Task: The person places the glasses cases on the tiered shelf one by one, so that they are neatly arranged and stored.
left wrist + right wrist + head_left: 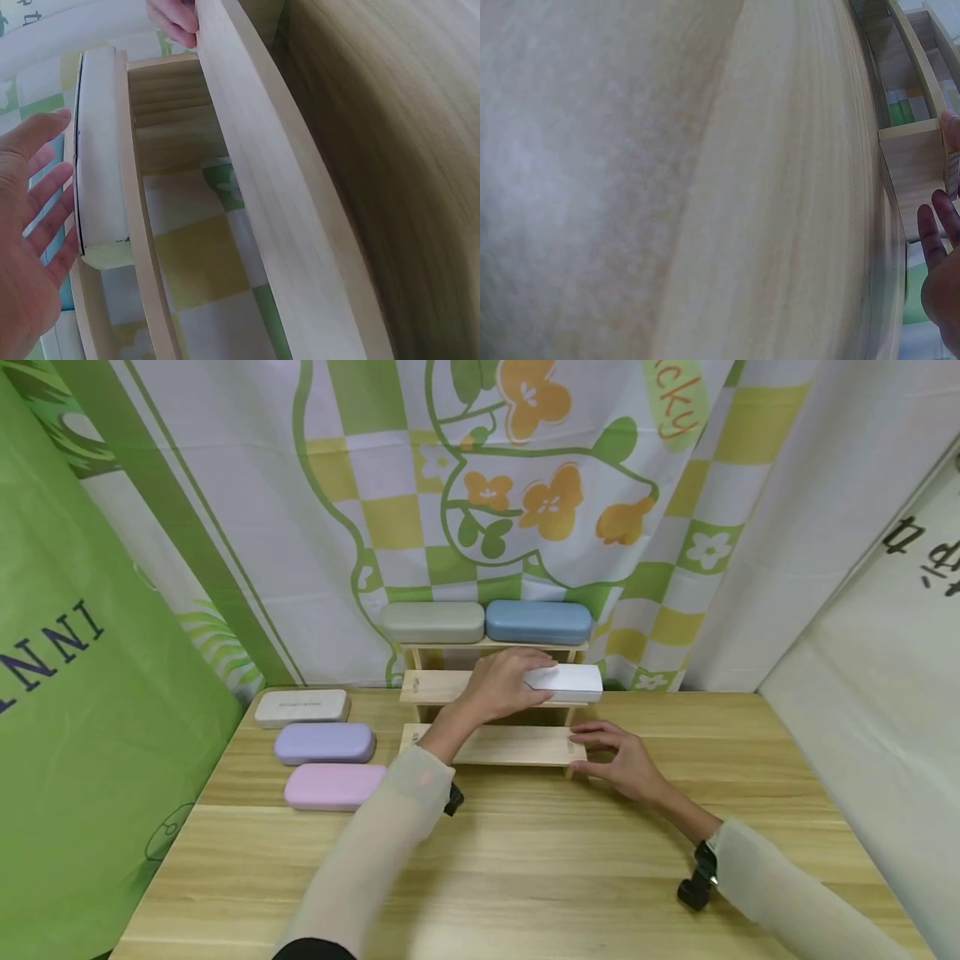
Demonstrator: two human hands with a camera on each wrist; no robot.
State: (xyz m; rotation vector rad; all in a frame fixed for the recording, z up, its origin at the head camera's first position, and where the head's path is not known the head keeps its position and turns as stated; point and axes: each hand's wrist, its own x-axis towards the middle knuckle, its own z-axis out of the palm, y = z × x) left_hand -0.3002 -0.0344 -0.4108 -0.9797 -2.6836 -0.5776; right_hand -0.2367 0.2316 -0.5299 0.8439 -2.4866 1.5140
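Observation:
A three-step wooden stand (517,746) stands at the back of the table. On its middle step lies a white glasses case (566,682), near the right end. My left hand (501,683) reaches over that step and touches the case's left part. In the left wrist view, the left hand's fingers (52,214) lie nearly straight along one side of the white case (103,157). My right hand (618,762) holds the right end of the lowest step, thumb at the front and fingers farther back. Part of the right hand (945,277) shows beside the stand in the right wrist view.
A grey-green glasses case (433,622) and a blue one (538,622) sit side by side on the top step. Left of the stand, a white case (302,707), a purple case (325,743) and a pink case (333,787) lie on the table (525,868). A patterned curtain (322,568) hangs behind.

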